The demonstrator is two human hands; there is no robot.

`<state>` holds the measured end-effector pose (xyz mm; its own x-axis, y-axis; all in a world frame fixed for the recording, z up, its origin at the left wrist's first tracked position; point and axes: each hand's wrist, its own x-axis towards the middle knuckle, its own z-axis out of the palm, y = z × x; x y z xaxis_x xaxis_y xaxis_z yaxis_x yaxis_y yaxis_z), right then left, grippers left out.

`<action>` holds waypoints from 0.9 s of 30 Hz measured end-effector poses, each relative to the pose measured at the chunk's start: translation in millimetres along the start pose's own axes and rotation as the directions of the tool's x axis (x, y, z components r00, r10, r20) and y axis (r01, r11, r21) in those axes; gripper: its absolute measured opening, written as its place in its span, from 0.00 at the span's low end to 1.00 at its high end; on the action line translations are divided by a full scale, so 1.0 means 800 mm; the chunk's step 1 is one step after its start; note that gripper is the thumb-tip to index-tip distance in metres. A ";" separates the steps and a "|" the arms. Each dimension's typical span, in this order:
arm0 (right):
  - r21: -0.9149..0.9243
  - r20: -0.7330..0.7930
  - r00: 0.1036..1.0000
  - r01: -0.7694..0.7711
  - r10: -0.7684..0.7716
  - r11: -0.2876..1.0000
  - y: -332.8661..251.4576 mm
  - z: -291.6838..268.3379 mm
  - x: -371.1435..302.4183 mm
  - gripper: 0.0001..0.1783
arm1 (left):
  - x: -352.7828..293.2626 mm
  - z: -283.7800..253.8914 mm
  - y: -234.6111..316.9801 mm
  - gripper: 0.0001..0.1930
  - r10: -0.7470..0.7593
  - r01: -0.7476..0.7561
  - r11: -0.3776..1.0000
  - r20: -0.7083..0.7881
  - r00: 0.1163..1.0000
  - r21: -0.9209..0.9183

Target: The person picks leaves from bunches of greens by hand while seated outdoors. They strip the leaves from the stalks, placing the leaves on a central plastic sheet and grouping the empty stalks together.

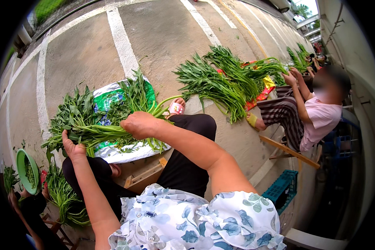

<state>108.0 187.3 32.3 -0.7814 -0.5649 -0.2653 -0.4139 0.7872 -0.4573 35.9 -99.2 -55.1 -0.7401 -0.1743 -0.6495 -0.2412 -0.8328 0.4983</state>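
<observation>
A long bunch of leafy green-stemmed vegetables, which look like water spinach (pixel 98 132), stretches between my two hands above a white and green plastic sack (pixel 108 156). Round the stems, my right hand (pixel 141 125) is closed in a fist, with pale stem ends sticking out past it to the right. My left hand (pixel 74 146) grips the leafy end, its thumb up against the leaves and its other fingers partly hidden. More loose leaves and cut greens (pixel 137 93) lie on the sack under and beyond the bunch.
To the right, a seated person (pixel 321 110) handles greens beside a big heap of them (pixel 225 77). At lower left, another person's arm is near a green basin (pixel 28 171) and a pile of greens (pixel 64 196). A teal crate (pixel 281 189) stands right of me; a wooden stool (pixel 148 175) is below my hands.
</observation>
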 end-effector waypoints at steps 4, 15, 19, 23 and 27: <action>-0.102 -0.005 1.000 0.020 -0.021 0.995 0.003 -0.018 0.001 0.06 | -0.004 -0.003 0.006 0.10 -0.094 0.095 0.995 0.057 0.994 -0.022; 0.153 0.299 0.953 -0.103 0.053 0.983 0.052 -0.094 -0.044 0.15 | 0.032 -0.018 0.029 0.12 -0.172 0.190 0.973 0.136 0.976 -0.133; 0.267 0.284 0.955 -0.164 0.085 0.950 0.077 -0.131 -0.057 0.19 | 0.042 0.004 0.056 0.14 -0.170 0.170 0.978 0.005 0.985 -0.123; 0.318 0.209 0.957 -0.259 0.199 0.912 0.098 -0.155 -0.054 0.14 | 0.063 0.016 0.080 0.18 -0.154 0.154 0.988 -0.025 0.988 -0.025; 0.462 0.136 0.966 -0.257 0.219 0.849 0.115 -0.166 -0.043 0.15 | 0.081 0.013 0.074 0.16 -0.124 0.125 0.990 -0.028 0.992 0.071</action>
<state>34.5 311.9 112.4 -0.7820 -0.4071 -0.4720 0.0658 0.6991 -0.7120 -33.2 -154.5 -61.7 -0.6870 -0.0844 -0.7217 -0.3761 -0.8085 0.4526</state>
